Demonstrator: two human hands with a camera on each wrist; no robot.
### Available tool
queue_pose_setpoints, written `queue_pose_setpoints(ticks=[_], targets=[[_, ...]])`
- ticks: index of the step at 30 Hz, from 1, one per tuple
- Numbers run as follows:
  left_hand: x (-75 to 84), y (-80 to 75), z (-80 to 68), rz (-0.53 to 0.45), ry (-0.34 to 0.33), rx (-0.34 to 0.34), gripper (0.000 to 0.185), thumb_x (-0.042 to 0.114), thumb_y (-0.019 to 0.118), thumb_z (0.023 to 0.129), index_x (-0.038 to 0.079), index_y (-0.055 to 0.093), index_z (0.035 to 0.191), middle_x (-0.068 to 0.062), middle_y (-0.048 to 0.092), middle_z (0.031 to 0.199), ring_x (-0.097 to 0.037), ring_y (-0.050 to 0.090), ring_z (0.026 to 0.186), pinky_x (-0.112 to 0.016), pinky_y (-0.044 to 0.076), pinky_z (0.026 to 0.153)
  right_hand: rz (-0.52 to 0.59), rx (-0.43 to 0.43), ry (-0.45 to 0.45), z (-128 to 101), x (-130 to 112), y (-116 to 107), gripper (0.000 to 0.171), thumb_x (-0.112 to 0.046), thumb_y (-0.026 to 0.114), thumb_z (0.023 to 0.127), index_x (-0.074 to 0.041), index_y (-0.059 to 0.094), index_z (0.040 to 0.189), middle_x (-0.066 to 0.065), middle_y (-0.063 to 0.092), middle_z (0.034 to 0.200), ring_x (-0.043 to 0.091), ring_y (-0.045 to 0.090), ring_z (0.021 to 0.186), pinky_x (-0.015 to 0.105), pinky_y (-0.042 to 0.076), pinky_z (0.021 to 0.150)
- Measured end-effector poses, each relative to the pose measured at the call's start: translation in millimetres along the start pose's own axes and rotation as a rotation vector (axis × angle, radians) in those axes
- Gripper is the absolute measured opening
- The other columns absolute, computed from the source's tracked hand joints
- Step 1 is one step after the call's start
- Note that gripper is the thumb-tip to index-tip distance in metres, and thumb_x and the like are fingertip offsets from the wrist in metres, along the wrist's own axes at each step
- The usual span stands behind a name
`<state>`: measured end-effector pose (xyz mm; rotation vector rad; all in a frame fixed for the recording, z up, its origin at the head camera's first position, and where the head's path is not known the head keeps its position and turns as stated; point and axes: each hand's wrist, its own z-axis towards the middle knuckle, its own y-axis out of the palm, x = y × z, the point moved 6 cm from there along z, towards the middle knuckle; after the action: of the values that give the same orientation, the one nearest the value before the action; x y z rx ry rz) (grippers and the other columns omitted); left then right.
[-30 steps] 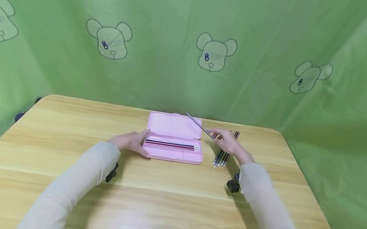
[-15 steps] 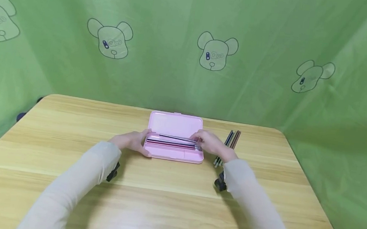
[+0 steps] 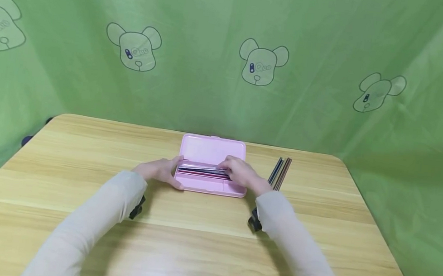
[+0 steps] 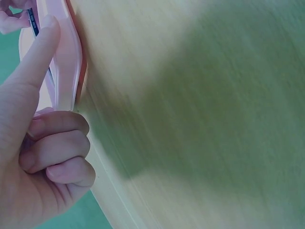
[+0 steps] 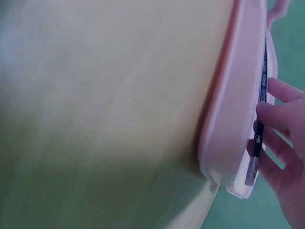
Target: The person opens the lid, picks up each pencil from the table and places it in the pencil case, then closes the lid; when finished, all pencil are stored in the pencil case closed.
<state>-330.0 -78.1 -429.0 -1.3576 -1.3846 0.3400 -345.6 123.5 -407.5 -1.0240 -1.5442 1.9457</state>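
An open pink pencil case (image 3: 201,184) lies on the table, its lid (image 3: 212,149) tipped back. My left hand (image 3: 159,170) grips the case's left end; in the left wrist view its thumb (image 4: 42,47) lies along the case and several fingers are curled. Above the case's back compartment, my right hand (image 3: 241,173) pinches a dark pencil (image 5: 259,131) between thumb and fingers. That pencil's white eraser end points to the right. Several pencils (image 3: 205,175) lie lengthwise in the back compartment, partly hidden by the right hand.
Several loose pencils (image 3: 281,172) lie on the wooden table (image 3: 201,245) right of the case, partly hidden by the right forearm. A green curtain (image 3: 193,94) with bear heads hangs behind the table's far edge.
My right hand has moved left from the loose pencils to the case, bringing one pencil down level over the back compartment. The left hand has stayed on the case's left end.
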Motion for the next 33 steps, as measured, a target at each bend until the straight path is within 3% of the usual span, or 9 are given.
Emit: queue_pose_setpoints(ticks=[4, 10, 33], targets=[[1.3, -0.8, -1.1, 0.015, -0.001, 0.004, 0.107, 0.044, 0.073, 0.073, 0.002, 0.006, 0.146, -0.032, 0.03, 0.14, -0.041, 0.031, 0.129, -0.046, 0.025, 0.109, -0.048, 0.036, -0.008, 1.3, -0.9, 2.3, 0.03, 0.004, 0.056, 0.083, -0.009, 0.068, 0.107, 0.004, 0.061, 0.09, 0.022, 0.059, 0.09, 0.035, 0.05, 0.084], [2.5, -0.9, -1.0, 0.021, 0.008, 0.008, 0.106, 0.043, 0.073, 0.073, 0.002, 0.007, 0.145, -0.033, 0.032, 0.138, -0.041, 0.033, 0.127, -0.046, 0.026, 0.108, -0.021, 0.082, 0.0, 1.1, -1.1, 3.2, 0.025, 0.0, 0.058, 0.085, -0.009, 0.068, 0.106, 0.004, 0.061, 0.091, 0.021, 0.059, 0.09, 0.036, 0.049, 0.085], [0.6, -1.2, -0.1, 0.021, 0.006, 0.011, 0.107, 0.045, 0.073, 0.072, 0.002, 0.008, 0.145, -0.032, 0.032, 0.138, -0.041, 0.034, 0.127, -0.047, 0.027, 0.107, -0.084, -0.083, 0.033, -4.4, 4.8, 7.2, 0.028, 0.0, 0.056, 0.084, -0.007, 0.067, 0.109, 0.006, 0.061, 0.091, 0.024, 0.06, 0.091, 0.037, 0.049, 0.086]])
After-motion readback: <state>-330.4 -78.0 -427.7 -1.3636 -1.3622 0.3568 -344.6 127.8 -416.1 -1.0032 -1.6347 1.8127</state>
